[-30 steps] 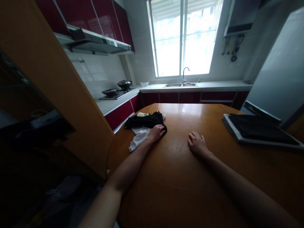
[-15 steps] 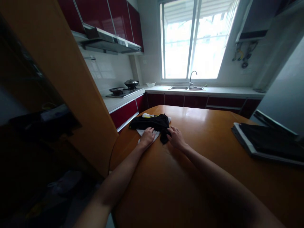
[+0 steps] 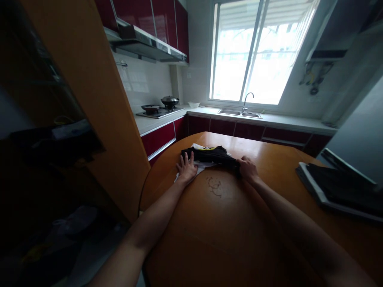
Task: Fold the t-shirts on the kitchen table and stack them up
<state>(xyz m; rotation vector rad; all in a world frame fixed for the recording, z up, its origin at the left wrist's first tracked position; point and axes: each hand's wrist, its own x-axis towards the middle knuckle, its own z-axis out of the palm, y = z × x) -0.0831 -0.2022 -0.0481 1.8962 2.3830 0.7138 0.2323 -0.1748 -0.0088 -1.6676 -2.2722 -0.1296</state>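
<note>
A black garment with white and yellow parts lies bunched on the wooden table. My left hand rests flat on its left end with the fingers spread, over some white cloth. My right hand is closed around the black cloth at the right end, which is stretched out to the right. A dark bit of cloth hangs below that grip. Whether the white cloth belongs to the same garment I cannot tell.
Folded dark and white clothes are stacked at the table's right side. Brown marks show on the tabletop in front of the garment. Beyond are a stove with pans, a sink and a wooden panel at left.
My right hand has gripped the black cloth and pulled it to the right, drawing the garment out. My left hand's fingers have spread. Brown marks on the table now show.
</note>
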